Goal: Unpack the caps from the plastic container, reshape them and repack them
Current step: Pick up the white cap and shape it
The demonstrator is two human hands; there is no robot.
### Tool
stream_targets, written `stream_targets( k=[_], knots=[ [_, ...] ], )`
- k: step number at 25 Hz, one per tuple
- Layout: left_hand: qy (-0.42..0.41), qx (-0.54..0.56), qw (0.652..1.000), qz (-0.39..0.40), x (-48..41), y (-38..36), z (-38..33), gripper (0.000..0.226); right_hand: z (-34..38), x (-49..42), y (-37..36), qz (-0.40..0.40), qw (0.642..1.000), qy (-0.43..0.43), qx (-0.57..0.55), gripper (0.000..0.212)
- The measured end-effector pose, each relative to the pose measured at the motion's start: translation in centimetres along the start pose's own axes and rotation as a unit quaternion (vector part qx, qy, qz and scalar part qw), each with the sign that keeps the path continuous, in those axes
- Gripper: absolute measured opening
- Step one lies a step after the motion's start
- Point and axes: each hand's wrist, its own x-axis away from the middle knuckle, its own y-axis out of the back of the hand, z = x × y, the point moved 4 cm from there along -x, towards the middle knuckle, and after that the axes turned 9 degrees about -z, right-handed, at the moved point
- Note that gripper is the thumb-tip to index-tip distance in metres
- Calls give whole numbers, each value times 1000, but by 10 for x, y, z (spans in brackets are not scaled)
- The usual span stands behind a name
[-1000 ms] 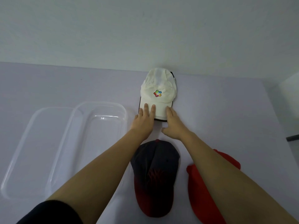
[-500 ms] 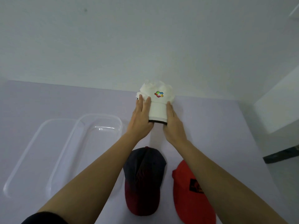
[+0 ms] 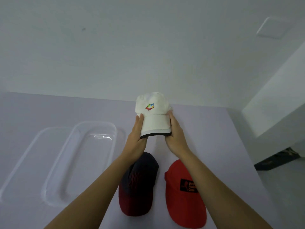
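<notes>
I hold a white cap [image 3: 154, 113] with a multicoloured logo up off the table, brim toward me. My left hand [image 3: 137, 139] grips the brim's left edge and my right hand [image 3: 175, 136] grips its right edge. Below my arms on the table lie a dark navy cap with a red brim [image 3: 140, 187] and, to its right, a red cap with a black patch [image 3: 183, 192]. The clear plastic container [image 3: 85, 161] sits empty at the left.
The container's clear lid [image 3: 24, 161] lies flat just left of it. A pale lilac table [image 3: 214, 138] ends at the white wall behind and drops off at the right, where a dark object [image 3: 279, 158] shows on the floor.
The white cap has been lifted from the table and tipped upright, my hands shifting from its brim's front to its two sides. The view has tilted up.
</notes>
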Motion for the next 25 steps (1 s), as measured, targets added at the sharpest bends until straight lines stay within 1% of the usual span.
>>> stream_targets(
  k=[2,3,5,7,9,10,12,13,14,15,17,19,20,21,23,24,25],
  knots=[
    [-12,13,1000,-22,5,4,-3,65,-2,0,6,14,999,28,14,78],
    [-19,27,999,-38,7,7,-5,67,-2,4,6,21,999,25,4,78],
    [-5,63,997,-45,6,9,-5,68,0,17,-1,41,998,16,-43,75],
    [20,122,992,-29,10,4,-12,62,8,26,-10,39,992,-2,-118,69],
    [68,199,977,-34,17,-3,-22,63,18,33,-21,18,981,-50,-184,62],
    [96,237,966,-39,21,-9,-22,61,23,36,-26,12,977,-71,-203,59],
    [136,270,952,-58,25,-11,-22,53,28,42,-33,4,967,-96,-236,54],
    [143,286,945,-64,25,-9,-23,60,31,42,-33,-4,964,-91,-248,57],
    [134,289,946,-59,22,-7,-22,73,33,42,-31,-7,964,-74,-254,63],
    [112,272,954,-51,21,-4,-25,79,34,40,-31,-7,965,-65,-254,65],
    [101,250,961,-57,20,-1,-29,76,36,38,-34,5,966,-70,-249,58],
    [68,239,968,-49,20,6,-28,77,34,38,-28,-4,973,-27,-229,59],
    [42,208,977,-33,20,13,-25,75,28,36,-22,-10,978,3,-209,61],
    [25,162,987,7,21,20,-22,79,21,36,-14,-8,981,27,-190,64],
    [22,100,989,102,19,35,-15,98,3,34,1,-5,989,59,-138,71],
    [29,101,988,115,16,42,-14,103,-3,33,8,-8,990,78,-116,72],
    [47,134,985,95,11,49,-17,104,-5,33,11,-11,990,98,-99,72]
  ],
)
